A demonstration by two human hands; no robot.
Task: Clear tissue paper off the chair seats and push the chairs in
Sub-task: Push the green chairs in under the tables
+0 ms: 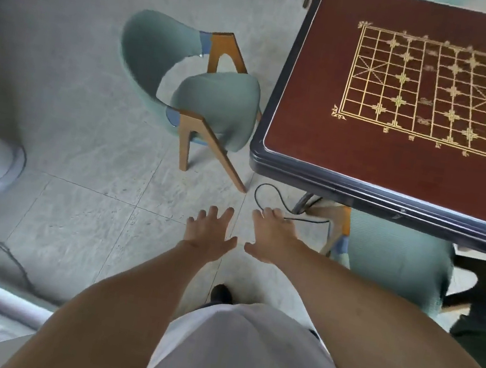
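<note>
The red-brown surface, printed with a golden game grid, fills the upper right. Left of the surface stands a green chair with wooden legs, its seat edge near the surface rim and the seat bare. Below the surface a second green chair is pushed partly under it. No tissue paper is visible. In front of the surface corner, the left hand and right hand reach forward, both empty with fingers spread.

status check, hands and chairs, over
Left hand and right hand open, empty. Green chair not pushed in, seat bare. Black cable on floor near its legs.
</note>
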